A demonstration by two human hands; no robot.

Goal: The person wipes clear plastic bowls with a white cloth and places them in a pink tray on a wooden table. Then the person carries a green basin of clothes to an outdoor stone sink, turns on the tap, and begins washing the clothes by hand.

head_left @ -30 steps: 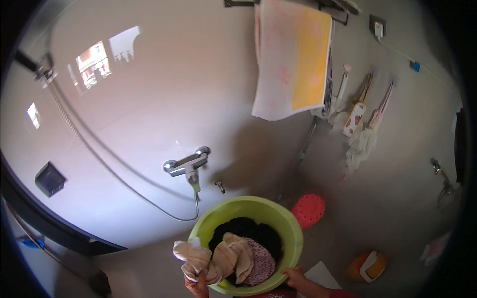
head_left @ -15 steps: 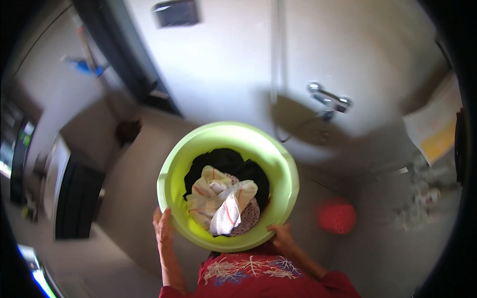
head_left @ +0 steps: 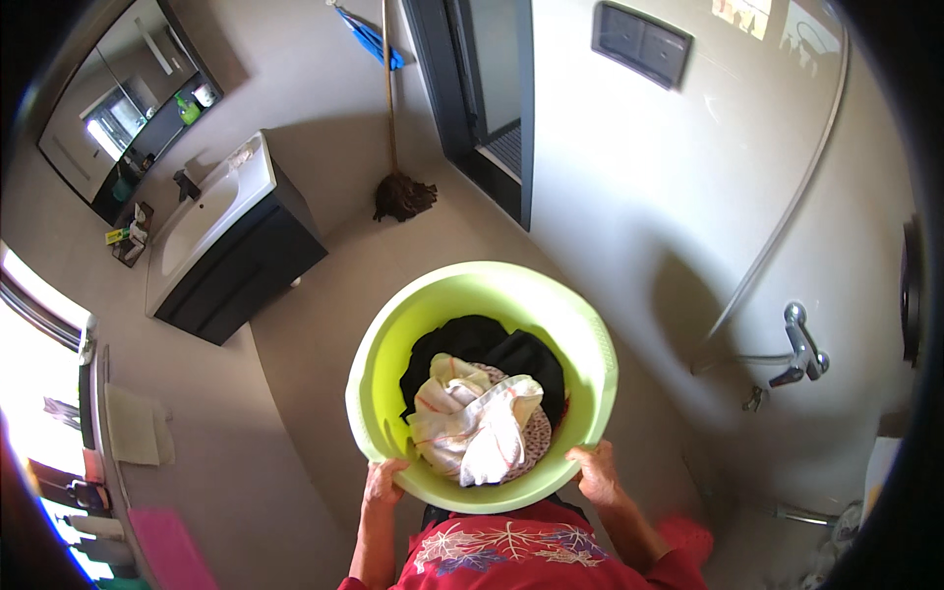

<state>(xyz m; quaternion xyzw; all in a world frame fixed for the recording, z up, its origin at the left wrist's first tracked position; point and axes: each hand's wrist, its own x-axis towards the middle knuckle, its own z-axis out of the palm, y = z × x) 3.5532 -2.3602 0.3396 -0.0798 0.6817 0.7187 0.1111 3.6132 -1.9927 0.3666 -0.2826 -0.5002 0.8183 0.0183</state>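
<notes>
A wide light-green basin (head_left: pixel 383 324) is held up in front of my body, its near rim close to my red shirt. My left hand (head_left: pixel 384 481) grips the near-left part of the rim, and my right hand (head_left: pixel 596 469) grips the near-right part. Both sets of fingers are partly hidden by the basin's wall. Inside lies a heap of laundry: a white cloth with thin red stripes (head_left: pixel 472 418) on top, a dotted pinkish cloth (head_left: pixel 536 440) under it, and black clothing (head_left: pixel 531 356) behind.
At the left stands a dark vanity with a white sink (head_left: pixel 211 221). A mop (head_left: pixel 404 197) leans in the far corner beside a dark-framed doorway (head_left: pixel 492 118). On the right wall is a shower tap (head_left: pixel 804 349) with its hose. A blurred red object (head_left: pixel 685 536) sits low at right.
My view has swung left, bringing the sink, mirror and doorway more fully into sight while the shower tap shifts right. Both hands still hold the basin.
</notes>
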